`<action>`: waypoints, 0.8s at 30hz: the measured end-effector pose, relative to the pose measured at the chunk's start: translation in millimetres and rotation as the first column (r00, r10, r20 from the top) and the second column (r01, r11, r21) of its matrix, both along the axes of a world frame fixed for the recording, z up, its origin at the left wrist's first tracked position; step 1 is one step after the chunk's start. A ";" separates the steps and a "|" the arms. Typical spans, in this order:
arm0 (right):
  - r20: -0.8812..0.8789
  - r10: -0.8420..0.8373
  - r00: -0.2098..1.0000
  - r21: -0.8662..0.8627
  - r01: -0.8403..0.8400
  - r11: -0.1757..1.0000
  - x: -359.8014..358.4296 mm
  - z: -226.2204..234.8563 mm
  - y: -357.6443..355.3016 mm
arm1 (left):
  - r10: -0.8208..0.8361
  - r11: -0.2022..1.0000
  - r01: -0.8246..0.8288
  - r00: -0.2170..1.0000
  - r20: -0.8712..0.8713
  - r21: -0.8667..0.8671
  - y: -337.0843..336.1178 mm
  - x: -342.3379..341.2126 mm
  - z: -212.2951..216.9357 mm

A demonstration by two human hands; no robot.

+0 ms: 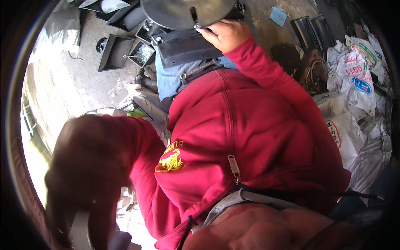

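Note:
At the rim of a black round plate (183,12) with a slot in it, my right hand (228,35) pinches a small shiny bolt (197,26) between thumb and finger, close to the slot. The plate rests above a black metal part (187,52) lying across my lap. A wrench (200,71) lies on my lap just below that part. My left hand (85,171) is raised close to the camera, dark and smeared by motion, so its fingers and anything in them do not show clearly.
Black trays (114,54) stand on the floor at the far left, one small bin (143,54) holding shiny hardware and a tool. White printed sacks (354,75) pile up on the right. Black metal pieces (312,32) and a blue paper (278,16) lie at the far right.

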State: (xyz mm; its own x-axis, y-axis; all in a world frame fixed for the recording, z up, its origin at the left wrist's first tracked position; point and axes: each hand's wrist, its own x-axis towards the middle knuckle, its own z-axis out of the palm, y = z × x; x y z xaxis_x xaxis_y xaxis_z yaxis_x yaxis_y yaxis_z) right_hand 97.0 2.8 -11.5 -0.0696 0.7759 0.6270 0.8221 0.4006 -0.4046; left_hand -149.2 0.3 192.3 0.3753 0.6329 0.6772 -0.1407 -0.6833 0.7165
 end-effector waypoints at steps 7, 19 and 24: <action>-0.045 0.042 0.998 -0.039 -0.043 0.998 -9.0 -7.8 4.0 | 0.147 0.988 -0.087 0.295 -0.944 0.126 -42.5 32.3 -219.4; -0.039 0.013 0.999 -0.100 -0.017 0.995 -6.4 2.6 1.8 | -0.231 0.909 -0.125 0.642 -0.731 -0.398 -29.6 -13.2 -191.7; -0.090 0.039 0.995 -0.116 -0.050 0.992 -5.6 -0.2 1.9 | -0.082 0.718 -0.156 0.949 -0.305 -0.678 -50.3 -20.0 -171.0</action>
